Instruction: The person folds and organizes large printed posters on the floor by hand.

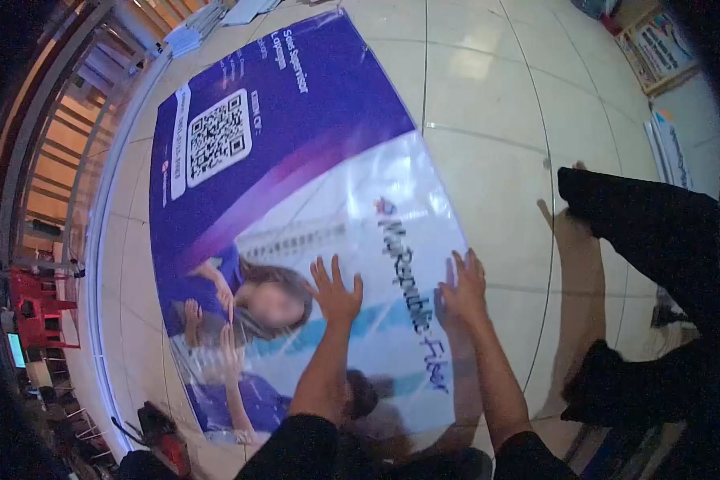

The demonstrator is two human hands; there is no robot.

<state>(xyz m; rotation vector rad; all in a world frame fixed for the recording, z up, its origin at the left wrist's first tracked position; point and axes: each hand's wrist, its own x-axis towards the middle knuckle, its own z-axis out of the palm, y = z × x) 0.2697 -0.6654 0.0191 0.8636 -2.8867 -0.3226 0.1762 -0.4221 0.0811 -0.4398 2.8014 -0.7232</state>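
Observation:
A large printed vinyl banner (360, 172) lies spread on the tiled floor, purple on its far half and white on the near half. It carries a QR code, printed figures and the words "MyRepublic Fiber". My left hand (335, 294) rests with fingers spread on the white part, beside the printed head. Over the banner's right edge lies my right hand (466, 288), its fingers apart and pointing away from me. Neither hand holds anything. My forearms and their shadows cover part of the near end.
Pale floor tiles (488, 104) surround the banner. At the right, another person's dark-clothed legs (640, 232) are close by. A framed sign (658, 50) leans at the upper right. Stacked papers (194, 30) lie at the upper left. A red plastic chair (44, 308) stands at the left.

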